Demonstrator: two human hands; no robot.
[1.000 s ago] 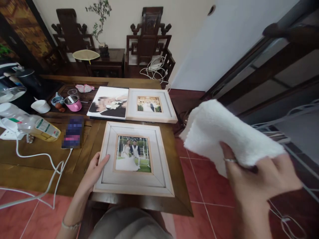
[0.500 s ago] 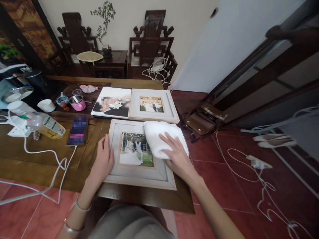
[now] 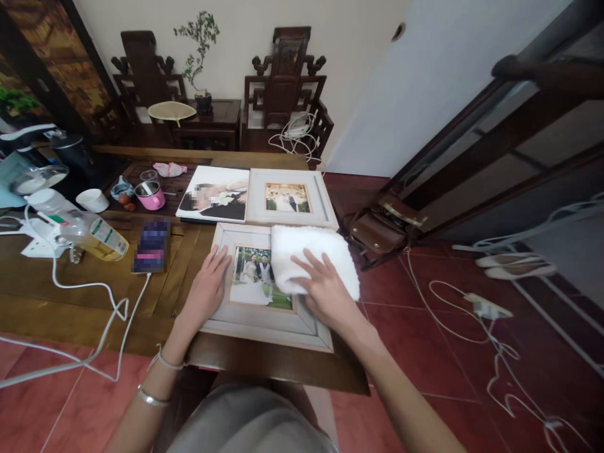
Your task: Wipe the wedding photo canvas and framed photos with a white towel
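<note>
A whitish wooden picture frame (image 3: pixel 278 328) lies face up near the table's front corner, with a photo of a couple in wedding clothes inside. My left hand (image 3: pixel 207 286) rests on the frame's left border, fingers stretched out. On its upper right part lies a folded white fluffy towel (image 3: pixel 311 242). My right hand (image 3: pixel 325 289) presses down on this towel with spread fingers, the thumb near its lower edge. The towel hides the frame's upper right corner and some of the photo.
Behind lie a second white frame (image 3: pixel 323 198) and a photo panel (image 3: pixel 214 195). To the left are a phone (image 3: pixel 151 246) on a cable, a bottle of yellowish liquid (image 3: pixel 101 236), a pink cup (image 3: pixel 151 196) and a white cup (image 3: pixel 92 201). A brown bag (image 3: pixel 377 229) stands right of the table.
My left hand has slid from the frame's outer left edge up onto its border, fingers now spread. My right hand and the towel have shifted slightly left, covering more of the photo.
</note>
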